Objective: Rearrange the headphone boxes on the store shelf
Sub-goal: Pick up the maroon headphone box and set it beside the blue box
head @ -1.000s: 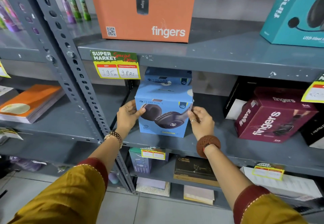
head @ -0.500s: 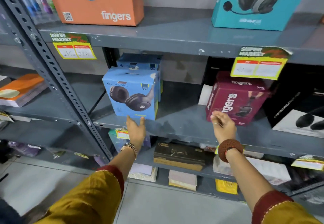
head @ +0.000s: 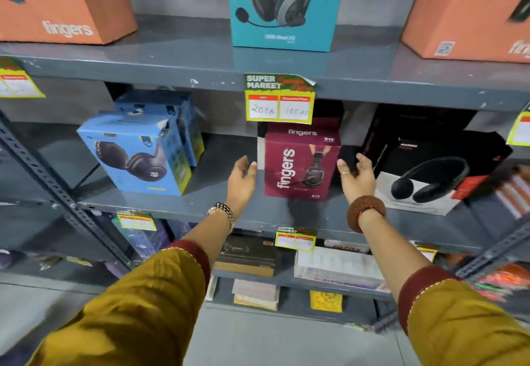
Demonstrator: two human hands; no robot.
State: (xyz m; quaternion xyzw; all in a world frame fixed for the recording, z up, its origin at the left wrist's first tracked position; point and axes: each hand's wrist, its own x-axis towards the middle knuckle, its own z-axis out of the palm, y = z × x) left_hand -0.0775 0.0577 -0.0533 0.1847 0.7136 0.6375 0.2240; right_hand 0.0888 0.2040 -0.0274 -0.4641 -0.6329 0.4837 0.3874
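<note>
A maroon "fingers" headphone box [head: 301,162] stands upright on the middle grey shelf [head: 218,202]. My left hand [head: 242,178] is open just left of it, and my right hand [head: 357,178] is open just right of it; neither touches the box. A blue headphone box [head: 134,153] stands at the left of the same shelf, with a second blue box [head: 169,107] behind it. A black and white headphone box [head: 430,173] sits to the right of the maroon one.
On the upper shelf stand an orange box [head: 63,1], a teal headset box [head: 284,4] and another orange box [head: 470,10]. Yellow price tags [head: 279,102] hang from the shelf edges. A slotted steel upright [head: 57,191] crosses at left. Flat boxes and books fill the lower shelves.
Both hands let go of the blue box, which now stands at the shelf's left. The view swung right, and my hands came up on either side of the maroon box.
</note>
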